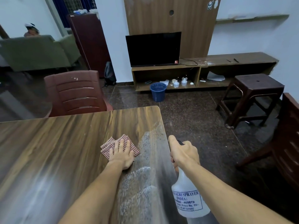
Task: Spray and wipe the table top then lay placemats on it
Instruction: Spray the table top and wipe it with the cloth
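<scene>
A wooden table top (56,143) fills the lower left of the head view. Along its right edge lies a strip of wet spray droplets (145,172). My left hand (122,153) presses flat, fingers straight, on a folded red-and-white checked cloth (111,143) beside that wet strip. My right hand (184,153) grips the trigger head of a translucent white spray bottle (189,198) with a printed label, held just past the table's right edge, nozzle pointing away from me.
A maroon plastic chair (76,92) stands at the table's far side, and another chair (289,135) at the right. A dark stool (252,96), a blue bucket (158,91) and a TV (153,49) on a low shelf unit lie beyond. The floor is dark granite.
</scene>
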